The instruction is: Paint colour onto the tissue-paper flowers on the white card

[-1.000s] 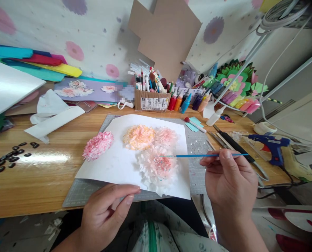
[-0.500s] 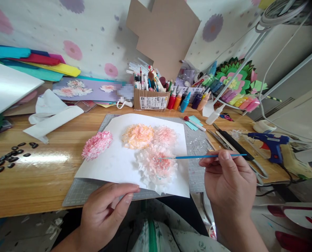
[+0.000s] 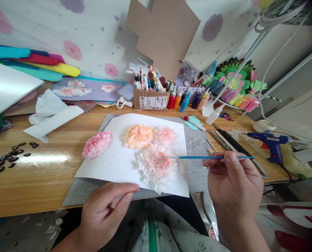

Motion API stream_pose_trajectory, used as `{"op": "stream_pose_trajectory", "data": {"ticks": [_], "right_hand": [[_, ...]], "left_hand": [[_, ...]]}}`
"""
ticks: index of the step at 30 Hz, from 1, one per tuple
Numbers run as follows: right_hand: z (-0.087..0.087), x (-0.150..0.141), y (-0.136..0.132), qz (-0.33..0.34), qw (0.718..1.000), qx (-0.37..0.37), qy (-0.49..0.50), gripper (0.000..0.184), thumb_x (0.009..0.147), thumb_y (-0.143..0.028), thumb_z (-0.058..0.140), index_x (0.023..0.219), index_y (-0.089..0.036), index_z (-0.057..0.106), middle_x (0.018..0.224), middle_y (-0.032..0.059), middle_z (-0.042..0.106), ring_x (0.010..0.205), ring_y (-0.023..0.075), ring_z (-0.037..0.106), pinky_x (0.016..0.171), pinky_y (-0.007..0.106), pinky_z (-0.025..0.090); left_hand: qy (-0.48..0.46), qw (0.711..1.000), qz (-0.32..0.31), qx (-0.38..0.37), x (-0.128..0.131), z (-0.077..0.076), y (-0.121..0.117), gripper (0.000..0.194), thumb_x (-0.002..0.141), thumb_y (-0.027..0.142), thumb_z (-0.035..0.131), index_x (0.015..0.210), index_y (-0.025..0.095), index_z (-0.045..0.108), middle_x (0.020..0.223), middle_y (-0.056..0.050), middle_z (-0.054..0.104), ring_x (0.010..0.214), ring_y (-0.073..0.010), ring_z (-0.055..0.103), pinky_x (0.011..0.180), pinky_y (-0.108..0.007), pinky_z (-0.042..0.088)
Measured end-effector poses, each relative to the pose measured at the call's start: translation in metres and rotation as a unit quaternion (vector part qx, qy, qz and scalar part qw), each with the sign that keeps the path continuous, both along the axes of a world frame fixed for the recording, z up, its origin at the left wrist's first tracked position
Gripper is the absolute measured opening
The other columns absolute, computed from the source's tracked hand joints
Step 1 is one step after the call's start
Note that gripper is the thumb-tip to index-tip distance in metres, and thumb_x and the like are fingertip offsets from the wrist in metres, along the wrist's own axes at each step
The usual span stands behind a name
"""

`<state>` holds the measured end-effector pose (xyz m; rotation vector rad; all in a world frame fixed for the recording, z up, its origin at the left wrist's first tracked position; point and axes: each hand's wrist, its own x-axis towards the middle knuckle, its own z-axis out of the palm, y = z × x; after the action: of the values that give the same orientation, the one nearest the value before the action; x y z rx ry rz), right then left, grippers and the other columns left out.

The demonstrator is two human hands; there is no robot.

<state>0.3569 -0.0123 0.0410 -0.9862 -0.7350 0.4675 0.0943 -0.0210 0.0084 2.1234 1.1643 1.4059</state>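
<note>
In my right hand (image 3: 236,182), closed between thumb and fingers, is a thin blue paintbrush (image 3: 203,157). Its tip reaches the pink centre of a large white fringed paper flower (image 3: 148,168), which has small bluish specks in it. Behind that flower are an orange-and-peach flower (image 3: 139,135) and a pale pink one (image 3: 165,134), all on a white sheet of paper (image 3: 106,164). A brighter pink flower (image 3: 97,145) lies at the sheet's left edge. My left hand (image 3: 107,206) rests by the sheet's front edge, fingers loosely extended, thumb slightly apart from the forefinger.
A grey cutting mat (image 3: 79,192) lies beneath the sheet. Black pebble-like pieces (image 3: 4,159) are scattered at left, near a white paper strip (image 3: 53,120). A cardboard box (image 3: 152,99) of pens stands behind. At right lie scissors, a cutter and a blue glue gun (image 3: 274,143).
My right hand has shifted a little to the right with the paintbrush, drawing its tip rightward across the flower's centre. My left hand and the flowers stay in place.
</note>
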Motion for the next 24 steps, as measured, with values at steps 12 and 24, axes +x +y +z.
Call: {"op": "stream_pose_trajectory", "data": {"ticks": [12,24], "right_hand": [[-0.0019,0.0034,0.0004,-0.016,1.0,0.007,-0.009,0.028,0.08,-0.038,0.083,0.079,-0.017,0.064,0.068,-0.0003,0.071,0.05,0.0128,0.064,0.054,0.028,0.052],[-0.0011,-0.0004,0.0006,-0.01,1.0,0.007,-0.006,0.029,0.08,-0.04,0.083,0.078,-0.018,0.064,0.069,-0.0005,0.071,0.05,0.0128,0.064,0.054,0.028,0.051]], "left_hand": [[0.006,1.0,0.002,0.0,-0.0022,-0.0027,-0.0012,0.018,0.09,0.019,0.064,0.097,0.032,0.076,0.077,0.011,0.08,0.061,-0.0067,0.074,0.061,-0.009,0.056],[0.015,1.0,0.009,-0.015,-0.0044,-0.0088,-0.0019,0.017,0.093,0.024,0.063,0.098,0.036,0.075,0.078,0.011,0.08,0.061,-0.0074,0.074,0.06,-0.011,0.055]]}}
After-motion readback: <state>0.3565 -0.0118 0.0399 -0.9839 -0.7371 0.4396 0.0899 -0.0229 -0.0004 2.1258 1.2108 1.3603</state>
